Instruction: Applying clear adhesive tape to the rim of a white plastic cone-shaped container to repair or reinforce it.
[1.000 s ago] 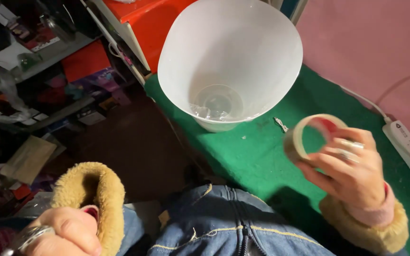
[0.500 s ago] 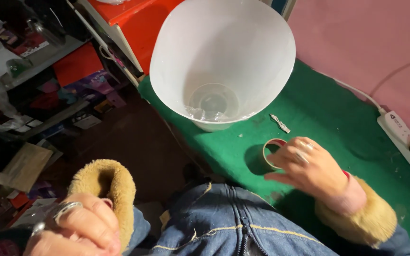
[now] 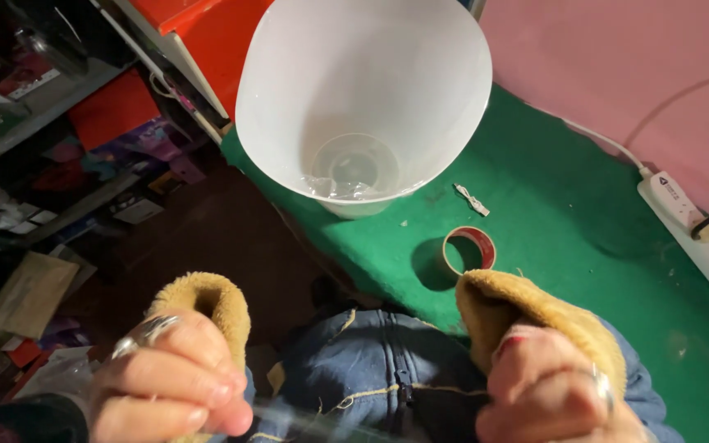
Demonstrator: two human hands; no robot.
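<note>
left hand (image 3: 166, 381): fingers closed, pinching thin clear strip
right hand (image 3: 547, 394): fisted on strip
tape roll (image 3: 468, 249): on green table (image 3: 584, 238)

Shade (image 3: 363, 90) stands on the cloth (image 3: 584, 246), tape roll (image 3: 468, 251) just in front; power strip (image 3: 691, 221) lies right; both hands (image 3: 174, 381) sit nearest, low.

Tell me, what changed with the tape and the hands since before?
The right hand let go of the round roll of tape, now lying on the green felt mat, and drew back beside the left hand. The big white plastic cone stayed put.
</note>
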